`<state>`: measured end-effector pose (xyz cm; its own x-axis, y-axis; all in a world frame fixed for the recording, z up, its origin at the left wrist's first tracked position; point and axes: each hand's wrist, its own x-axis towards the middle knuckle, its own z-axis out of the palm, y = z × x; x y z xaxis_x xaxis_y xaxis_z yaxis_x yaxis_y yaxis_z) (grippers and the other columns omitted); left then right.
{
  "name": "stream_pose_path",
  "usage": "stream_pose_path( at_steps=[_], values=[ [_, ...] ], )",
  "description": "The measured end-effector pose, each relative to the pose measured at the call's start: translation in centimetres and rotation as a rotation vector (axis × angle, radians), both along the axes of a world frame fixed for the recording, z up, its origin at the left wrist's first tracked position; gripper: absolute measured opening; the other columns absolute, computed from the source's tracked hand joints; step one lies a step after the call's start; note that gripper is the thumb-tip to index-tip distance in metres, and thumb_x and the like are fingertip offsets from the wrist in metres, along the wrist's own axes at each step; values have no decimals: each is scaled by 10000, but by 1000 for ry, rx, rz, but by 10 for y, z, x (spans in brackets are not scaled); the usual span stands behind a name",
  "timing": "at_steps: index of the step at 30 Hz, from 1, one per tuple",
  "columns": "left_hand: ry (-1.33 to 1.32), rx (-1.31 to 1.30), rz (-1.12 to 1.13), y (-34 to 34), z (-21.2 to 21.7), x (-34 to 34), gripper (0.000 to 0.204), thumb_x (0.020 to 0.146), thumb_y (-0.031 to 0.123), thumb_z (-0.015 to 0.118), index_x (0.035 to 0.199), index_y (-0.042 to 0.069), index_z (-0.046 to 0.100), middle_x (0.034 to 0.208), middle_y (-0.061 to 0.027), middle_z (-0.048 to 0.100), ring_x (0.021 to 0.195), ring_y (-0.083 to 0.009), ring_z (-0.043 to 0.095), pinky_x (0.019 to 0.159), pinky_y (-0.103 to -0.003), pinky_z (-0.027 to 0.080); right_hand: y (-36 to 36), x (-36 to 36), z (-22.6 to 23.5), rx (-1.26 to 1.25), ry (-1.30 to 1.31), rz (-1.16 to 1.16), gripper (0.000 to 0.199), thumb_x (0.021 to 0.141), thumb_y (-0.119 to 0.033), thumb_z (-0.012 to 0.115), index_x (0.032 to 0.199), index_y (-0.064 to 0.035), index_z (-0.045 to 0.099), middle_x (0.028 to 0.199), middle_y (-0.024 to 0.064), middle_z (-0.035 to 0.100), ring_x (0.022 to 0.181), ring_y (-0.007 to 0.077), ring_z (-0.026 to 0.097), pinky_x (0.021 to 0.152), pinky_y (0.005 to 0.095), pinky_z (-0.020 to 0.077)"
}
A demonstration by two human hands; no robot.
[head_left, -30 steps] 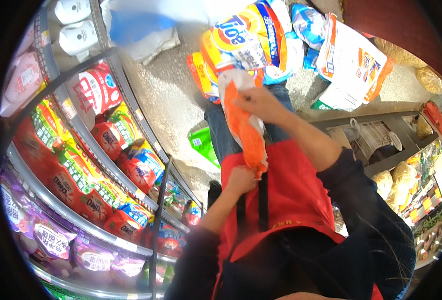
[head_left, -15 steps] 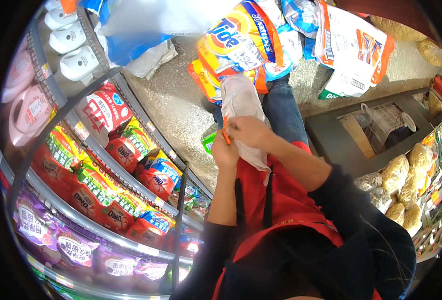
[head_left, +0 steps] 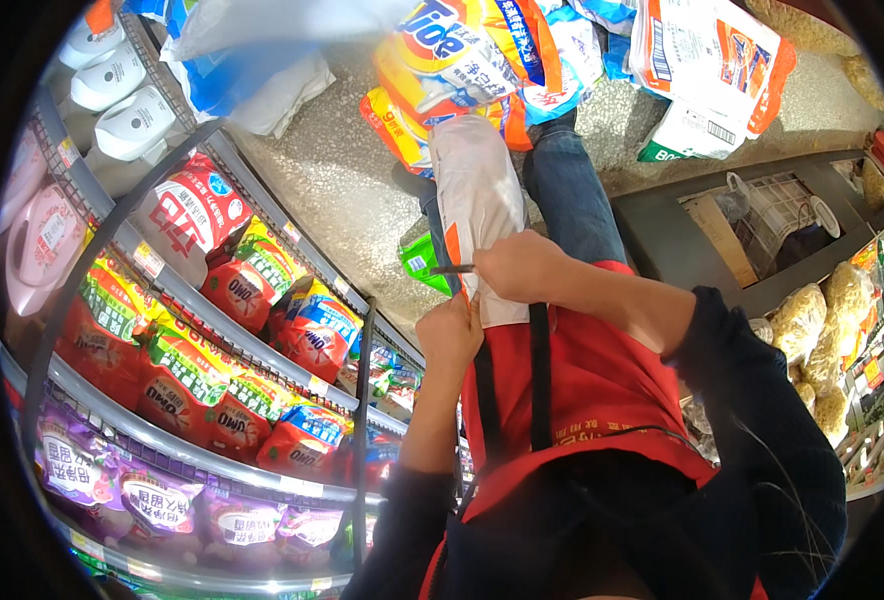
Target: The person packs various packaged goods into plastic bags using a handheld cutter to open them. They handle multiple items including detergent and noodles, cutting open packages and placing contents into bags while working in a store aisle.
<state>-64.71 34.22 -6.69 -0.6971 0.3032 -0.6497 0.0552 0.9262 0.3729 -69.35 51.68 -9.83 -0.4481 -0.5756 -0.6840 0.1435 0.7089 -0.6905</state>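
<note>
A long white package [head_left: 477, 185] with an orange patch on its side lies across my lap, over jeans and a red apron [head_left: 602, 370]. My left hand [head_left: 449, 338] is closed at the package's near left edge, pinching it. My right hand [head_left: 522, 267] rests on the package, closed around a slim dark knife-like tool [head_left: 452, 269]. The tool's thin end points left, just above my left hand, beside the orange patch. Its handle is hidden in my fist. Past the package's far end lie yellow-and-orange detergent bags [head_left: 462, 60].
Shelves on the left hold red detergent bags [head_left: 167, 395], purple bags [head_left: 157, 500] and white bottles [head_left: 134, 122]. A green packet [head_left: 422, 262] is by my leg. White-and-orange bags [head_left: 717, 65] lie far right, near a dark counter [head_left: 652, 225] and bagged dry goods [head_left: 797, 318].
My hands have moved apart slightly, the left one nearer to me. The dark tool now shows sticking out of my right fist. The package lies flatter, and the view has shifted a little.
</note>
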Motion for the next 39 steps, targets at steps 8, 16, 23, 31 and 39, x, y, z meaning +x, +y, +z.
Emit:
stream_pose_path(
  at_steps=[8, 16, 23, 31, 39],
  values=[
    [-116, 101, 161, 9, 10, -3, 301, 858, 271, 528, 661, 43, 541, 558, -158, 535, 508, -336, 535, 465, -422, 395, 31, 21, 16, 15, 93, 22, 132, 809, -161, 487, 826, -38, 531, 641, 141, 609, 554, 302, 616, 476, 412, 469],
    [-391, 442, 1063, -1, 20, -26, 297, 904, 277, 533, 788, 9, 589, 613, 44, 494, 518, -26, 385, 449, -202, 273, 58, 10, 6, 52, -100, 78, 139, 815, -149, 467, 908, -57, 516, 697, 152, 619, 656, 337, 621, 558, 453, 478],
    [-373, 657, 1329, 9, 27, -65, 292, 894, 266, 555, 933, -17, 618, 807, -36, 617, 644, -79, 552, 532, -189, 420, 18, -37, 3, -70, -12, -278, 168, 819, -187, 472, 896, -49, 528, 731, 166, 615, 677, 361, 608, 594, 480, 454],
    [-328, 393, 1240, -16, 42, -66, 306, 888, 250, 550, 940, -47, 601, 883, -91, 636, 777, -132, 613, 659, -232, 486, 39, 22, -2, -15, -55, -132, 181, 835, -192, 461, 888, -27, 514, 656, 182, 593, 632, 372, 599, 534, 474, 450],
    [-279, 489, 1220, -25, 48, -54, 266, 895, 253, 548, 945, 1, 616, 635, 46, 503, 483, -7, 319, 425, -191, 213, 13, 10, 4, -84, 133, -201, 169, 829, -177, 464, 947, -58, 486, 624, 140, 592, 615, 351, 612, 522, 470, 475]
  ],
)
